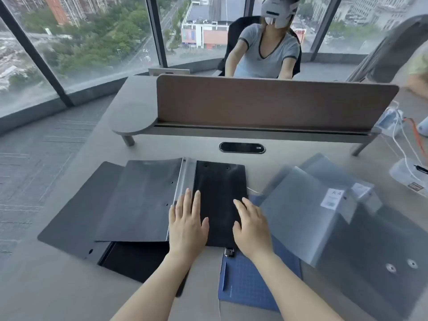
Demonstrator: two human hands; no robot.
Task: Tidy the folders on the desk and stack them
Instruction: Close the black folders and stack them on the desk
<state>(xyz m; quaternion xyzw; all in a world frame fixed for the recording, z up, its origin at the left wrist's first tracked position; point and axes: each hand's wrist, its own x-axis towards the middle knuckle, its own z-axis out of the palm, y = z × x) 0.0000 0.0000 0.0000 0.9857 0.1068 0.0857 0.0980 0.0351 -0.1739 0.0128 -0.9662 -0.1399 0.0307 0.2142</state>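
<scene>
Looking first at what is obscured, we note that the blue cutting mat (252, 286) is partly covered by the black folder (221, 200) and by our right forearm, and a metal clip (228, 252) shows only at the folder's near edge. A second black folder (134, 260) lies largely hidden under the open dark cover (141, 200); we cannot tell how many sheets lie beneath. The translucent folders (308, 218) to the right are blurred, and the label (332, 198) on one reads only "A 4"; the smaller print is illegible. The far right of the desk (289, 156) is cut off by the frame edge.

Around the work area we see a brown divider panel (273, 105) across the desk, an oval cable port (242, 148) just behind the black folder, and white cables (401, 144) with a clear container (407, 174) at the far right. Another person (266, 52) sits beyond the divider.

Our left hand (187, 225) rests flat, fingers straight and slightly spread, across the silver spine (185, 179) and the left edge of the black folder. Our right hand (251, 225) rests flat on the folder's right edge, fingers extended. Neither hand grips anything. The black folder lies between and beneath both palms, at desk centre.
</scene>
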